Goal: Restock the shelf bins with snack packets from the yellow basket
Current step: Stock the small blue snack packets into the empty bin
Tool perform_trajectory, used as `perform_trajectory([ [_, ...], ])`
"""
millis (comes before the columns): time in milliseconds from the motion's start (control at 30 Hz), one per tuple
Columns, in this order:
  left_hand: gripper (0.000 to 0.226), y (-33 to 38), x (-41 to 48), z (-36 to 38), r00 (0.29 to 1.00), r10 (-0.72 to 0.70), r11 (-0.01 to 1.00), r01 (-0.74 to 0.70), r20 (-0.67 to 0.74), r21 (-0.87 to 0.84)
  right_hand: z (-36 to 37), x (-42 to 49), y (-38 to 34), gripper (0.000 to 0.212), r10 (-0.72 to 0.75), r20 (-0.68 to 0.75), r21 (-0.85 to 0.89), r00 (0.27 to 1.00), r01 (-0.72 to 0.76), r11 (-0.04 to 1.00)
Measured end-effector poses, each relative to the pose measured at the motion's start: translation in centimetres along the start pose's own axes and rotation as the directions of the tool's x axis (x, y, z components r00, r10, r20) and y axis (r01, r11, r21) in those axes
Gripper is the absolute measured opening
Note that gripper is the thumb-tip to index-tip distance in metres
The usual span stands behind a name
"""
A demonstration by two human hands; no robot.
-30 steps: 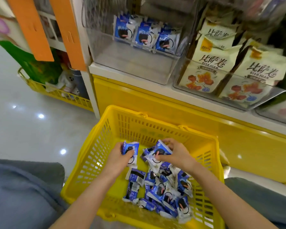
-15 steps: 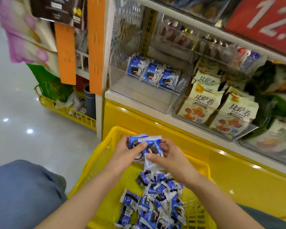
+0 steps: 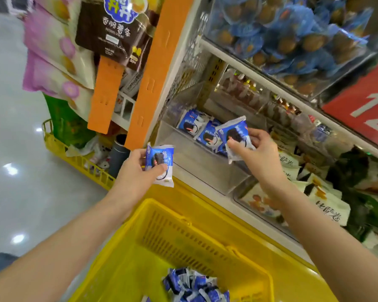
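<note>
A blue-and-white snack packet (image 3: 160,164) is held in the left grip (image 3: 138,171), pinched between the thumb and curled fingers. It is kept upright just in front of the near left corner of the clear shelf bin (image 3: 205,173), above the far rim of the yellow basket (image 3: 179,234). A second packet (image 3: 234,134) of the same kind is pinched by its lower edge in the right grip (image 3: 256,153) and is held tilted over the bin's bare floor. Two stocked packets (image 3: 191,123) are seen leaning at the back of that bin, just beside the held one; whether they are touched by it cannot be told. A heap of loose packets (image 3: 194,287) is left in the bottom of the basket. To the right, a neighbouring bin (image 3: 260,205) is filled with cream-coloured bags (image 3: 328,207). An orange strip (image 3: 157,73) is fixed down the shelf's upright, and a second yellow basket (image 3: 74,159) is seen on the floor beyond it.
</note>
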State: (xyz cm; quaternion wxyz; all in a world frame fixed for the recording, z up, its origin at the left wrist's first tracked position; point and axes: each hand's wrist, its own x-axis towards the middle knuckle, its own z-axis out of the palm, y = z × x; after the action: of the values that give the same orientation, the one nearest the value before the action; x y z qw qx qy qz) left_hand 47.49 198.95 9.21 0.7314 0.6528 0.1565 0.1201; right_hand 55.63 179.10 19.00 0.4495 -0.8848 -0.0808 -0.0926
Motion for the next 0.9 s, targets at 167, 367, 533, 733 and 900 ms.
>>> perform_trajectory([
  [167, 0.038, 0.1, 1.3, -0.2, 1.0, -0.023, 0.998, 0.022, -0.01, -0.067, 4.1, 7.8, 0.6, 0.054, 0.018, 0.073, -0.319, 0.997, 0.006, 0.948],
  [367, 0.038, 0.9, 3.2, -1.7, 0.995, -0.101, 0.963, 0.099, 0.003, -0.251, 9.6, 12.8, 1.2, 0.051, -0.001, 0.218, -0.422, 0.976, 0.095, 0.902],
  [533, 0.036, 0.8, 4.2, -2.4, 0.988, -0.155, 0.938, 0.154, 0.022, -0.312, 12.5, 14.9, 1.9, 0.05, -0.031, 0.305, -0.496, 0.952, 0.187, 0.848],
  [733, 0.041, 0.6, 4.6, -2.5, 0.979, -0.192, 0.925, 0.202, 0.061, -0.322, 13.4, 16.0, 2.8, 0.043, -0.105, 0.307, -0.569, 0.946, 0.271, 0.776],
  [900, 0.04, 1.1, 4.5, -2.0, 0.971, -0.212, 0.906, 0.237, 0.108, -0.35, 12.8, 16.0, 2.5, 0.048, -0.166, 0.357, -0.645, 0.919, 0.371, 0.668],
])
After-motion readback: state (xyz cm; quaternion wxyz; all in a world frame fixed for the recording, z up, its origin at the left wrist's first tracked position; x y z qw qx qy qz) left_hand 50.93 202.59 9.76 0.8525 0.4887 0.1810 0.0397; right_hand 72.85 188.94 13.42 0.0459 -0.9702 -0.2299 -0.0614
